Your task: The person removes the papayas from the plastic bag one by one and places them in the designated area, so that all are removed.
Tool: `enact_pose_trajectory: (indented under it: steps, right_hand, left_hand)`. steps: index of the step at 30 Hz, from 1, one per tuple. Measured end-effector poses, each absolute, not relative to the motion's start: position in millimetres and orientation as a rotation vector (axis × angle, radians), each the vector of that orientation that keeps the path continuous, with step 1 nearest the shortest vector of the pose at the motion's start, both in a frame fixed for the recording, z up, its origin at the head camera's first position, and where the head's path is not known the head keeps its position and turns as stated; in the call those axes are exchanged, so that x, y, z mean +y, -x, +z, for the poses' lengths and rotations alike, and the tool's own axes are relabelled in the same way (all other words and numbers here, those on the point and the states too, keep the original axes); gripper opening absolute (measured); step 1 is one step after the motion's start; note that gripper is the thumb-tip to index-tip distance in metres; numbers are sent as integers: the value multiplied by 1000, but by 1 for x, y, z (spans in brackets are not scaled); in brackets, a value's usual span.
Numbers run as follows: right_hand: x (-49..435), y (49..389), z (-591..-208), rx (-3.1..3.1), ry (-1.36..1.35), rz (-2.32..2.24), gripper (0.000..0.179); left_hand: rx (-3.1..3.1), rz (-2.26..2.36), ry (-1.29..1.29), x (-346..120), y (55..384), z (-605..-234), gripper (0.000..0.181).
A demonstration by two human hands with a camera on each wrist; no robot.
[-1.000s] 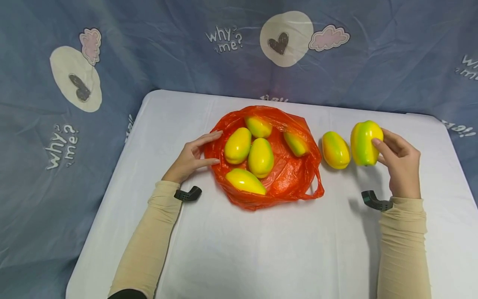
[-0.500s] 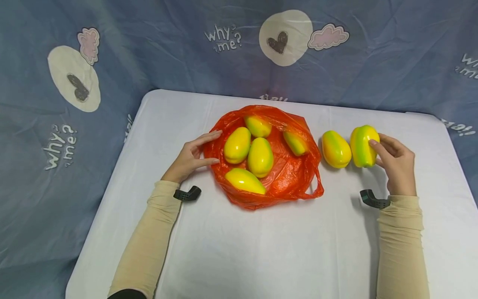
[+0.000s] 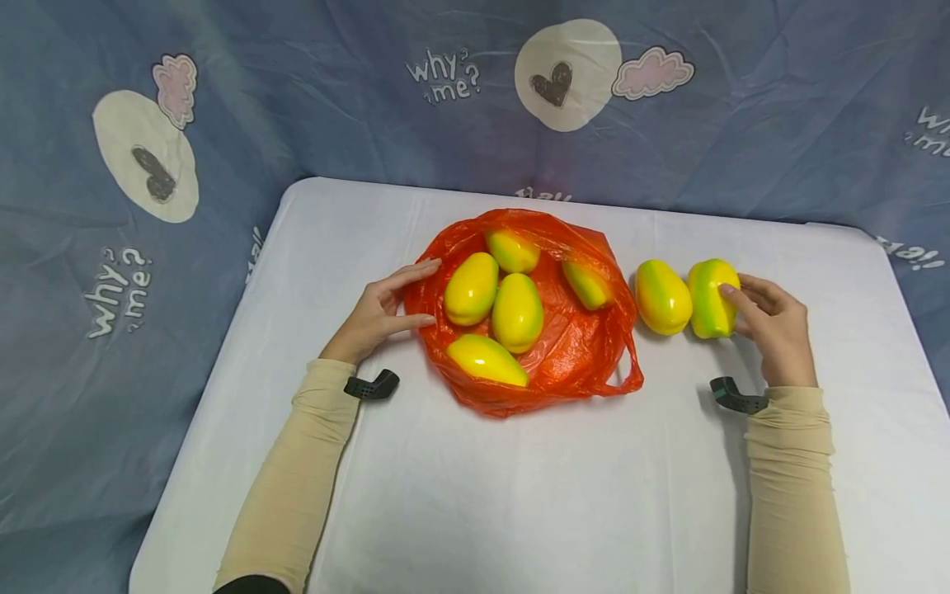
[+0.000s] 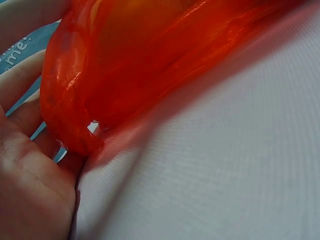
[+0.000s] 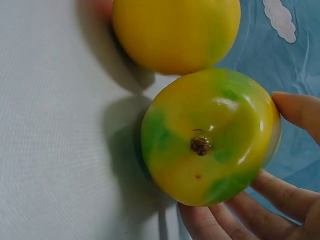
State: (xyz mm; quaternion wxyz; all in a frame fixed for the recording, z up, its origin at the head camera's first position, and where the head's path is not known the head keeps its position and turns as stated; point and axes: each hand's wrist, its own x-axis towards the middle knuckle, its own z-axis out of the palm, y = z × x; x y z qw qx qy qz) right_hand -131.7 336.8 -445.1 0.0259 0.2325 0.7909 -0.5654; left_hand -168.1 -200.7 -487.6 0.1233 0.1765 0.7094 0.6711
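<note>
A red plastic bag (image 3: 564, 355) lies wide open, with several glossy yellow-green fruits, shaped like papayas, inside it; one such fruit (image 3: 518, 313) is near the middle. My left hand (image 3: 374, 318) touches the bag's left side, fingers and thumb spread apart; the left wrist view shows the fingers (image 4: 22, 82) partly behind the red plastic (image 4: 75, 85). My right hand (image 3: 779, 326) holds a ridged papaya-like fruit (image 3: 712, 301) between thumb and fingers. Its stem end (image 5: 200, 145) faces the right wrist camera. A second papaya-like fruit (image 3: 663, 297) stands right beside it, between it and the bag.
White cloth (image 3: 519, 495) covers the table. A blue patterned curtain (image 3: 356, 124) hangs behind and at the left. The bag's handle loop (image 3: 631, 371) sticks out at its right. Dark wrist mounts (image 3: 738, 396) sit on both forearms.
My right hand has moved left and lower with the fruit, up against the neighbouring fruit, which has shifted slightly left. The left hand and the bag have hardly moved.
</note>
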Motion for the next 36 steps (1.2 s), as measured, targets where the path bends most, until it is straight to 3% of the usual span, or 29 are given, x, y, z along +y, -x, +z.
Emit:
enact_pose_trajectory:
  steps: [13,36]
  right_hand:
    - [335,134,-449,2549,-710,-1543,75]
    - [340,133,-449,2544,-682,-1615,73]
  left_hand:
    - [2072,1953,-506,-201,168,-488,70]
    - [2087,1943,-507,-200,168,-488,69]
